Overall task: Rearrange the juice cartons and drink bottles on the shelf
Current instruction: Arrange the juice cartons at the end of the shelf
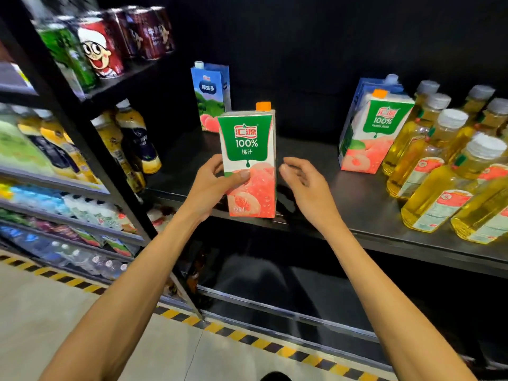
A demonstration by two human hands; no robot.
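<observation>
At the front lip of the dark shelf [357, 215], seen from the head camera, we have the peach juice carton [248, 163] standing upright with its orange cap on top and its label facing us. We cannot tell whether its base rests on the lip or hangs just above it. Our left hand [211, 185] grips the carton low on its left side, thumb pressed across the front face and fingers wrapped behind. Our right hand [302, 182] is loosely curled and holds nothing. It sits just beside the carton's right edge, and blur hides whether it touches. The carton therefore stands between our two hands, most of its height above the grip. We judge that such a low, one-sided hold could let a tall carton tip, so we should lay the right palm on the right face before moving it. Bare shelf lies between the blue carton [211, 97] at the back and the paired cartons [376, 133] on the right. We should set it there with the label forward, well clear of the yellow drink bottles [439, 174].
</observation>
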